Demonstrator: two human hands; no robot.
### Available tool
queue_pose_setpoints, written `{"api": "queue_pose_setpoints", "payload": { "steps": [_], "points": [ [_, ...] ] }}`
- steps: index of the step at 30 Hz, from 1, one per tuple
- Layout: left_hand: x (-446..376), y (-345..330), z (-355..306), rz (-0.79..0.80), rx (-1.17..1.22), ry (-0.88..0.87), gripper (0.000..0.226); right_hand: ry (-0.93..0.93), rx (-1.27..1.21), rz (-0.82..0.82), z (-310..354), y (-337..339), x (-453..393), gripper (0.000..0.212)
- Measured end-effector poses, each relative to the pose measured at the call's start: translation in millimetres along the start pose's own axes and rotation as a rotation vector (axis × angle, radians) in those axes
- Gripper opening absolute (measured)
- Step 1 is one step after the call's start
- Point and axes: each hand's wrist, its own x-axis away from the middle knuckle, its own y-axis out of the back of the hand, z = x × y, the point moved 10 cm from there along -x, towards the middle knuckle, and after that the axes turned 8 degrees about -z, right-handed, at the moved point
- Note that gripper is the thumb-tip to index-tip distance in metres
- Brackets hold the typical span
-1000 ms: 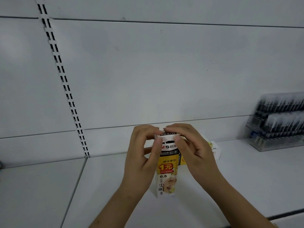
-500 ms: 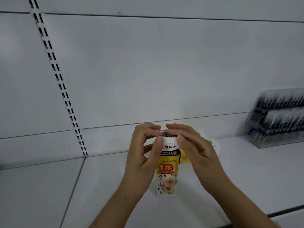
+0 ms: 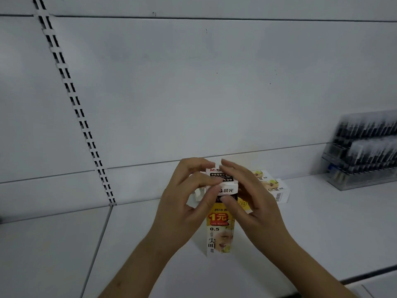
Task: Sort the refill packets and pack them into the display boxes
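Your refill box [image 3: 220,231], tall white/yellow carton w/ "1元" and "0.5" print, stands upright on the white shelf [image 3: 322,222], center of view, right in front of you. Top flap [image 3: 221,176] is tilted over the box mouth, a side tab sticks out to the left behind your fingers. Your left hand [image 3: 187,203] has fingers curled round the upper left of the box, thumb pinching at the front top edge. Your right hand [image 3: 251,198] curls over the top from the right, fingertips on the flap, thumb on the front face, so both hands grip the carton. Just behind your right hand, two more boxes [image 3: 272,186] of the same print lie flat on the shelf, touching each other. Far right, well apart, a clear display rack [image 3: 365,151] holds rows of dark pens, blurred. Behind it all is a white back panel w/ a slotted upright strip [image 3: 75,104] on the left.
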Motion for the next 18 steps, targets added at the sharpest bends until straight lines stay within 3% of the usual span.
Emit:
{"api": "queue_pose_setpoints", "payload": {
  "steps": [7, 13, 18],
  "points": [
    [-9, -4, -19, 0.122, -0.148, -0.16, 0.014, -0.161, -0.042, 0.122, -19, -16, 17, 0.084],
    [-4, -11, -17, 0.082, -0.067, -0.159, 0.016, -0.245, 0.04, 0.141, -35, -25, 35, 0.071],
    [-5, -17, -13, 0.108, -0.107, -0.115, 0.018, -0.305, 0.174, 0.043, -48, -28, 55, 0.096]
  ]
}}
